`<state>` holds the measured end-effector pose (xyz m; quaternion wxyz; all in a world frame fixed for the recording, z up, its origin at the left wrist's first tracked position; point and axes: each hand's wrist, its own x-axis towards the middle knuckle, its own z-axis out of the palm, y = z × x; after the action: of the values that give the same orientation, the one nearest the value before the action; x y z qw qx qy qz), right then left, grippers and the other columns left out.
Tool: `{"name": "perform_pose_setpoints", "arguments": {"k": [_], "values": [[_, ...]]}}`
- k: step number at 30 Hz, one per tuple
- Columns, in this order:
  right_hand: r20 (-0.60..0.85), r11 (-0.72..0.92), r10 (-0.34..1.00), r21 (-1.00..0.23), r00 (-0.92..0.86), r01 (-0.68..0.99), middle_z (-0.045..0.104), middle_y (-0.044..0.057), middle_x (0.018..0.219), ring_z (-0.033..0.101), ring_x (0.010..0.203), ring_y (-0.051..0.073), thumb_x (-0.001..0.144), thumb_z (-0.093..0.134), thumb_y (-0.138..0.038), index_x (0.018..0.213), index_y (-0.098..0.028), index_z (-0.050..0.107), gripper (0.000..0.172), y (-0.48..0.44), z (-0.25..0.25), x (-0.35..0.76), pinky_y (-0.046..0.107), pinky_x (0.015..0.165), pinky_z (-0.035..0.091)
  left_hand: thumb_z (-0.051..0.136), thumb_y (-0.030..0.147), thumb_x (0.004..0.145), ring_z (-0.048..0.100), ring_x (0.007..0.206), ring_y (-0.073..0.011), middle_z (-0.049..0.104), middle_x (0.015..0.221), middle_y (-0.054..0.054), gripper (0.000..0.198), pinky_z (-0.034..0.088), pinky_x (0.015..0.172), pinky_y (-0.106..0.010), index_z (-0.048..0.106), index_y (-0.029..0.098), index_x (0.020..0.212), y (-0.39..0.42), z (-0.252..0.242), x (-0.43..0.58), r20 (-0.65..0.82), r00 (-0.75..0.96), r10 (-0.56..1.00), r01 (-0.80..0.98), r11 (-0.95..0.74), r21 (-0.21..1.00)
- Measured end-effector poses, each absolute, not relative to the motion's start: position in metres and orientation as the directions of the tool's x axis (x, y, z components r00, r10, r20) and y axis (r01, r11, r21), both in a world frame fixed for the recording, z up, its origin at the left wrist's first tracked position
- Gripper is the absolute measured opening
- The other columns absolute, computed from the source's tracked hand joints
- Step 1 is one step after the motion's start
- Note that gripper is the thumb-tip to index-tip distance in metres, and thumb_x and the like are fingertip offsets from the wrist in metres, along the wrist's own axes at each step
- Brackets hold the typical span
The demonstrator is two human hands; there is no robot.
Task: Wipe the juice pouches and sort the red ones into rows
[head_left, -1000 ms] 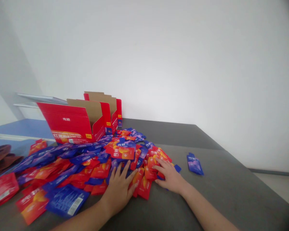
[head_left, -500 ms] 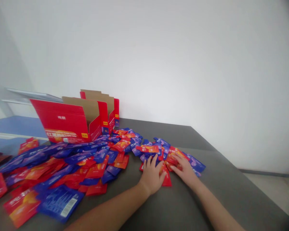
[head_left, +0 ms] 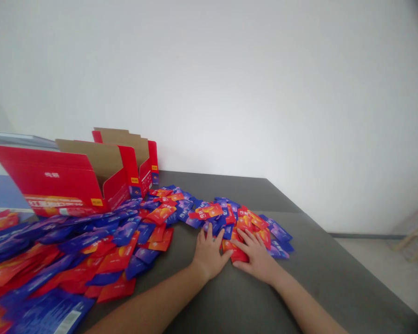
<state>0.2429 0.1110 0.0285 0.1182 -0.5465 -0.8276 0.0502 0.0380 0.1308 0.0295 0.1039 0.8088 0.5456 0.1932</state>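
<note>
We had the barcoded blue sachet [head_left: 43, 310] cut off at bottom left, fine print on other sachets [head_left: 116, 259] unreadable, floor of front red box [head_left: 61, 178] hidden.

Illumination: bright and diffuse; source direction cannot be determined. The wall [head_left: 212, 102] is palest above and beyond the left grip [head_left: 211, 255] and right grip [head_left: 257, 257], dulling to grey at both sides. Shadows: soft, faint, one along the inner edge of the right forearm [head_left: 299, 301]. Focus: soft overall; print on packets [head_left: 209, 212] just beyond the grips is smeared. Distortion: wide-angle stretch on the red box [head_left: 55, 178] left of the left grip. The upper corner, far right of the right grip, is darkened.
</note>
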Motion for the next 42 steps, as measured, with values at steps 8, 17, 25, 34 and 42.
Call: {"name": "perform_pose_setpoints", "arguments": {"k": [8,17,25,34,42], "values": [[0.153,0.32,0.943,-0.168,-0.296,0.932,0.037,0.011,0.154,0.029,0.142,0.034,0.083,0.057,-0.062,0.14,-0.029,0.05,0.066,0.115,0.03,0.281,0.06,0.112,0.023,0.049,0.06,0.086,0.032,0.138,-0.0469,0.03,0.156,-0.018,0.069,0.026,0.112,-0.06,0.043,0.024,0.144,0.138,0.032,0.081,0.249,0.334,0.909,0.801,-0.413,0.434],[0.274,0.513,0.856,-0.347,-0.438,0.785,0.029,0.009,0.157,0.027,0.144,0.029,0.083,0.063,-0.054,0.147,-0.029,0.037,0.074,0.087,0.04,0.215,0.051,0.115,0.028,0.042,0.037,0.095,0.034,0.139,-0.031,0.035,0.153,-0.013,0.055,0.03,0.113,-0.053,0.035,0.023,0.147,0.088,0.071,-0.086,0.476,0.169,0.863,0.921,-0.311,0.236],[0.264,0.617,0.784,-0.433,-0.562,0.657,0.027,0.012,0.158,0.026,0.144,0.027,0.08,0.069,-0.047,0.146,-0.022,0.038,0.077,0.128,0.065,0.095,0.045,0.115,0.028,0.04,0.048,0.093,0.043,0.127,-0.048,0.043,0.144,-0.022,0.058,0.038,0.098,-0.066,0.048,0.017,0.141,0.102,0.09,-0.234,0.527,-0.231,0.818,0.968,0.247,0.04],[0.216,0.658,0.746,-0.384,-0.63,0.647,0.03,0.005,0.157,0.025,0.143,0.036,0.074,0.068,-0.062,0.136,-0.036,0.05,0.069,0.19,0.053,-0.007,0.063,0.111,0.019,0.042,0.034,0.093,0.044,0.134,-0.0298,0.061,0.133,-0.012,0.042,0.038,0.109,-0.046,0.064,0.015,0.124,0.117,0.071,-0.22,0.379,0.043,0.924,0.995,-0.075,0.068],[0.27,0.601,0.799,-0.388,-0.538,0.699,0.042,0.007,0.151,0.034,0.138,0.03,0.08,0.062,-0.031,0.134,-0.027,0.055,0.054,0.185,0.032,0.029,0.05,0.112,0.029,0.043,0.037,0.095,0.055,0.123,-0.0299,0.053,0.142,-0.015,0.045,0.044,0.104,-0.047,0.058,0.015,0.13,0.114,0.061,-0.17,0.404,0.047,0.914,0.976,-0.128,0.177]]}}
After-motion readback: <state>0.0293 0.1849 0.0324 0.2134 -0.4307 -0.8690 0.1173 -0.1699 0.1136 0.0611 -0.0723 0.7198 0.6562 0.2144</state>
